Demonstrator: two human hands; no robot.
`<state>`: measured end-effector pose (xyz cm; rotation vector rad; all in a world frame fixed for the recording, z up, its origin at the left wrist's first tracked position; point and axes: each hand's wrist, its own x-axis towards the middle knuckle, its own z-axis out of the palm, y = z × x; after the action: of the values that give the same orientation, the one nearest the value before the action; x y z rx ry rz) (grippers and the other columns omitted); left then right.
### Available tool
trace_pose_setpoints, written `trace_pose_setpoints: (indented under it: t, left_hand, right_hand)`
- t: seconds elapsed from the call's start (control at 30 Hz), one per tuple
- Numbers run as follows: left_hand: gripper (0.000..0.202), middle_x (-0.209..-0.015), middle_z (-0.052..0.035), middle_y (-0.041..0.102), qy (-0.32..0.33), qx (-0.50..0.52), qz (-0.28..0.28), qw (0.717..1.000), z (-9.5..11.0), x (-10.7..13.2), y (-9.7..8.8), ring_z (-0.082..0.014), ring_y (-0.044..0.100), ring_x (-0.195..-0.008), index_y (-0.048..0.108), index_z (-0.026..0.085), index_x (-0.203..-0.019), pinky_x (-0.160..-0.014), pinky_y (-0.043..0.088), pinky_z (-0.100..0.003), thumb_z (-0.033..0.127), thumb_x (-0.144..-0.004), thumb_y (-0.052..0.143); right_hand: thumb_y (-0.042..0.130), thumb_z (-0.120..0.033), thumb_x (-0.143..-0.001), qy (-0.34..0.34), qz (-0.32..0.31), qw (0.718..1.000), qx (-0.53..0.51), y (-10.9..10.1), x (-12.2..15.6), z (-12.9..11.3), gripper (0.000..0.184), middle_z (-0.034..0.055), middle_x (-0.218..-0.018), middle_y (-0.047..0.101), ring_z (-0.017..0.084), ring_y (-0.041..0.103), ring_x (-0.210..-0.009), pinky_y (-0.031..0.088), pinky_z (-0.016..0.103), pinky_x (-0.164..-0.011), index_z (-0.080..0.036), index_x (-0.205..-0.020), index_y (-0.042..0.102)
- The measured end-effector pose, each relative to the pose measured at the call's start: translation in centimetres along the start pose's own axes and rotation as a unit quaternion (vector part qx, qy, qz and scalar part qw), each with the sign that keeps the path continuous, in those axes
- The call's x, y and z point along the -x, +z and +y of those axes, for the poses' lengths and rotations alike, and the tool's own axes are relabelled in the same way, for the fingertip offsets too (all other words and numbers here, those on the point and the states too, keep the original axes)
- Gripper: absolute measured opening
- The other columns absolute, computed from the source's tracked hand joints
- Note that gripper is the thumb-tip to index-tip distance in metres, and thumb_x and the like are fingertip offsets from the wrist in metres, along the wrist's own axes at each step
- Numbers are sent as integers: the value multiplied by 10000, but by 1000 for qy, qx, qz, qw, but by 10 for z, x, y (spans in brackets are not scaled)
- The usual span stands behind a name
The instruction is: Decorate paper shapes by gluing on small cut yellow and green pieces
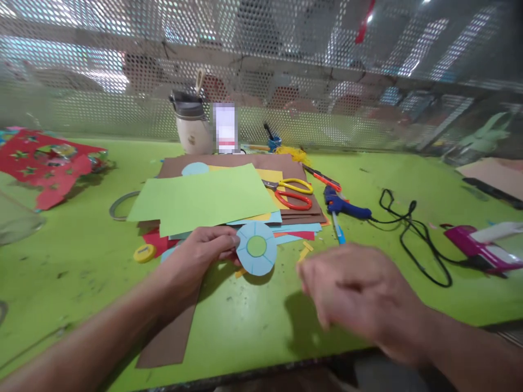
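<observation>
Between thumb and fingers of my left hand [212, 245] is the edge of a light blue paper disc [243, 247]. Lines run outward from the green circle [256, 246] at its centre. My right hand [355, 296] is off to the right, above the table and slightly blurred. Its fingers are curled together, and whatever they may hold is hidden. Small yellow paper strips [305, 250] lie just beyond its fingertips. Behind the disc, a light green sheet [204, 198] tops a stack of coloured paper, with red-and-yellow-handled scissors [292, 201] at its right.
A blue glue gun [347, 208] lies right of the stack, its black cord looping toward a magenta-and-white tool [484, 247]. At the back stand a white jar [194, 128] and a phone [226, 128]. Red cut-paper work [61, 174] lies far left. Brown paper [169, 340] reaches the front.
</observation>
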<state>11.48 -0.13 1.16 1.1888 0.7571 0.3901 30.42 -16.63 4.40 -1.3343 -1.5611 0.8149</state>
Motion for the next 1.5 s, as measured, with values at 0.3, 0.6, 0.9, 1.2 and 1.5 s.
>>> trace_pose_setpoints:
  t: [0.3, 0.6, 0.9, 1.2, 1.5]
  left_hand:
    - [207, -721, -50, 642, 18, -9, -5, 1000, 5, 3, 2, -154, 582, -702, 679, 144, -693, -708, 461, -264, 245, -853, 595]
    - [175, -706, -54, 627, -6, 4, 10, 1000, 4, 2, 2, -150, 573, -662, 670, 138, -720, -649, 447, -263, 252, -835, 605]
    - [187, -699, -29, 578, -7, -2, 5, 1000, 6, 6, 4, -150, 536, -686, 634, 150, -691, -663, 416, -266, 242, -845, 581]
    - [176, -655, 4, 550, 4, -24, -8, 1000, 5, 5, 4, -139, 482, -643, 636, 166, -657, -635, 374, -261, 247, -812, 610]
    - [124, -695, -15, 596, -2, -47, 2, 999, 1, 6, 3, -164, 519, -681, 712, 176, -727, -674, 409, -284, 248, -792, 634]
  right_hand:
    - [524, -440, -947, 97, 137, 985, 38, -2, -34, 32, 430, -23, -528, 474, 121, 432, -491, 338, 264, -474, -196, -595, 560]
    - [500, -411, -959, 101, 75, 992, 32, 15, -30, 44, 369, -39, -599, 420, 125, 378, -558, 310, 265, -518, -200, -657, 525]
    - [537, -323, -943, 101, 83, 991, 20, 18, -30, 48, 194, 0, -734, 586, 136, 483, -630, 380, 251, -557, -179, -923, 665]
    - [533, -295, -933, 101, 68, 993, 2, 20, -31, 43, 197, -14, -695, 539, 126, 449, -609, 348, 253, -548, -178, -805, 625]
    - [534, -301, -934, 106, 60, 992, -16, 21, -30, 44, 210, -28, -667, 503, 125, 413, -600, 333, 257, -544, -178, -782, 611]
